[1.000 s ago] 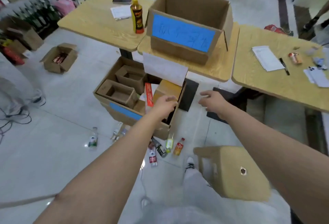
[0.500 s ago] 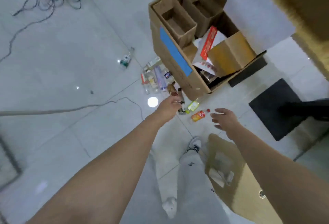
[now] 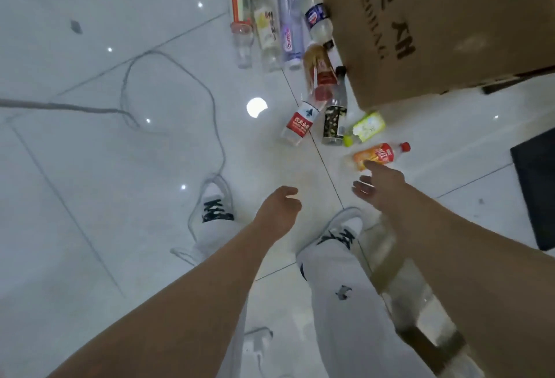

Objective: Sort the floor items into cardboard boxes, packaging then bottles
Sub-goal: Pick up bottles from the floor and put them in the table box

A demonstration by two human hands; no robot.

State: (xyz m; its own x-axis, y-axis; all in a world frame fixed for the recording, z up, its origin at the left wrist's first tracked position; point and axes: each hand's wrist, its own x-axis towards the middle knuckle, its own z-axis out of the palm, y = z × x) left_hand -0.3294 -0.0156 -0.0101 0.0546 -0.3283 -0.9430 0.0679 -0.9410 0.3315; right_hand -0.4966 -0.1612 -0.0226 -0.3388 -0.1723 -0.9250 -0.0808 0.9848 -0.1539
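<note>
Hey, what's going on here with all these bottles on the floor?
A person is leaning over a tiled floor where several bottles lie beside a cardboard box. The right hand is stretched out, fingers open, toward the orange bottle with the red cap; it is right at the bottle but not gripping it. The left hand hangs open and empty above the floor. Neither hand holds a bottle at this moment.
</note>
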